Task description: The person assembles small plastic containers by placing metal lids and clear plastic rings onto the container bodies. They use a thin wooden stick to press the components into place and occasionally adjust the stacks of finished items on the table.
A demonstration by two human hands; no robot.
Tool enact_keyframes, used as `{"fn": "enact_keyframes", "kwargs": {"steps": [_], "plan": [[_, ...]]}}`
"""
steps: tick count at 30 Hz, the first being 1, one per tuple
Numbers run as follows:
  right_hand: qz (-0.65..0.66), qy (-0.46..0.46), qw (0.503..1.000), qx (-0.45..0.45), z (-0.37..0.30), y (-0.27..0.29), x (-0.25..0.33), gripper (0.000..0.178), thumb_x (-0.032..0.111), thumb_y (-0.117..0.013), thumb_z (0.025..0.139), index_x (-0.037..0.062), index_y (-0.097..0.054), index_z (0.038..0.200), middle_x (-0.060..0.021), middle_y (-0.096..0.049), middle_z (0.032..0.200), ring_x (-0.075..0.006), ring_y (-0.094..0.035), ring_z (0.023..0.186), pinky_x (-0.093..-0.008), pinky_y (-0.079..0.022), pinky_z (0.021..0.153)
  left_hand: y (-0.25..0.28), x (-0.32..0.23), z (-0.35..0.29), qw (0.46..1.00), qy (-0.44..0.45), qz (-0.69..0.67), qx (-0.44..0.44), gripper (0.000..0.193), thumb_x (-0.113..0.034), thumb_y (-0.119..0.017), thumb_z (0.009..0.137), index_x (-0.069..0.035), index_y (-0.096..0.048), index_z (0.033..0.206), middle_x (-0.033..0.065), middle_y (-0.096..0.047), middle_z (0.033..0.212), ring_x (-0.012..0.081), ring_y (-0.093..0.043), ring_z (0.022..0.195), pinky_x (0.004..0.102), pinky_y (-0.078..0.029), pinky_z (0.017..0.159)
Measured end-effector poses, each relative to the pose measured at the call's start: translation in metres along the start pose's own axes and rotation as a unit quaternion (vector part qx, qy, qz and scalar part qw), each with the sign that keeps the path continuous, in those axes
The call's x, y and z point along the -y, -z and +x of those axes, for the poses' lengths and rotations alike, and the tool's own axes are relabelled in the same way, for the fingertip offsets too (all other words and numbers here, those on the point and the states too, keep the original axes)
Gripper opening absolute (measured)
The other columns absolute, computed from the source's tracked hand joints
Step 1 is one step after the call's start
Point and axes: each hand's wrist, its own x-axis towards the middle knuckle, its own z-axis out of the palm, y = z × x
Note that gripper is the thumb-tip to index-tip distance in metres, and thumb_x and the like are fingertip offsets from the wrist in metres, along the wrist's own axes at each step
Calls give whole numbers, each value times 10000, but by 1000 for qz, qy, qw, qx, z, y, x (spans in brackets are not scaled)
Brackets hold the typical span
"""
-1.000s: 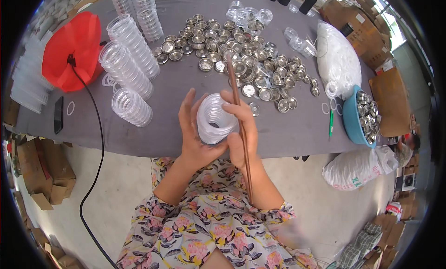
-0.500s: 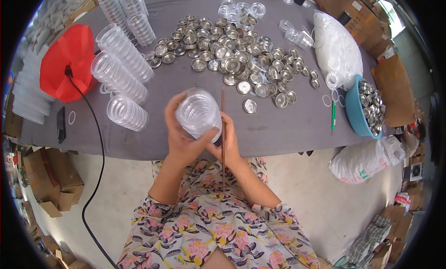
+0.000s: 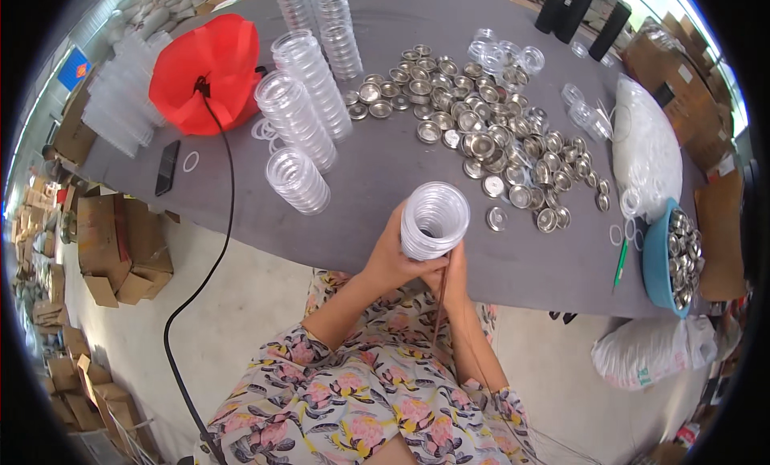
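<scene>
A stack of clear plastic round cups (image 3: pixel 434 216) is held just above the table's near edge, its open end tilted up toward me. My left hand (image 3: pixel 391 260) wraps the stack's left side, its fingers partly hidden behind it. Closed at the stack's lower right side is my right hand (image 3: pixel 455 280). A thin brown strip (image 3: pixel 439 316) hangs down between my hands over my lap; its upper end is hidden, and I cannot tell which fingers pinch it. Ahead and to the right lie many loose shallow silver metal tins (image 3: pixel 481 144).
More stacks of clear cups (image 3: pixel 297 192) stand at the left, beside a red bag (image 3: pixel 204 72) with a black cable (image 3: pixel 228 200). A phone (image 3: pixel 167 167) lies far left. At the right are a blue basin (image 3: pixel 659 264) of tins, a green pen (image 3: pixel 621 264) and a white plastic bag (image 3: pixel 646 144).
My view has turned left, shifting the table rightward in the picture. The cup stack has tipped more upright, and my left hand has moved from its upper side to lower around it.
</scene>
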Motion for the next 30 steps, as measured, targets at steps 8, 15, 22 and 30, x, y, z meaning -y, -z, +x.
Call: {"fn": "enact_keyframes", "kwargs": {"steps": [8,15,22,30], "plan": [[-148,71,986,32,3,4,-11,793,110,-736,637,-5,-322,1303,-204,-456,1221,-336,-469,1132,-383,-368,958,9,10,-7,996,84,-26,-4,837,-156,-821,594,0,-346,1266,116,-490,1164,202,-480,1091,334,-386,923],[-194,115,974,-13,3,4,7,689,62,-681,695,16,-355,1300,-188,-451,1250,-348,-430,1169,-395,-348,978,27,18,11,994,49,15,-93,744,-152,-821,602,0,-398,1196,115,-531,1117,198,-528,1028,318,-427,878],[-263,207,935,-113,-4,15,5,515,26,-616,733,-2,-446,1219,-184,-496,1201,-356,-445,1138,-410,-355,955,13,28,22,993,48,-37,-98,770,-144,-815,609,0,-370,1221,115,-522,1134,198,-531,1035,320,-433,875],[-465,140,825,-288,11,84,26,521,45,-572,759,-22,-396,1245,-212,-465,1225,-389,-396,1176,-465,-276,1004,-9,23,26,998,39,-39,-28,833,-144,-800,635,-17,-306,1294,129,-489,1192,206,-491,1101,340,-389,937]]}}
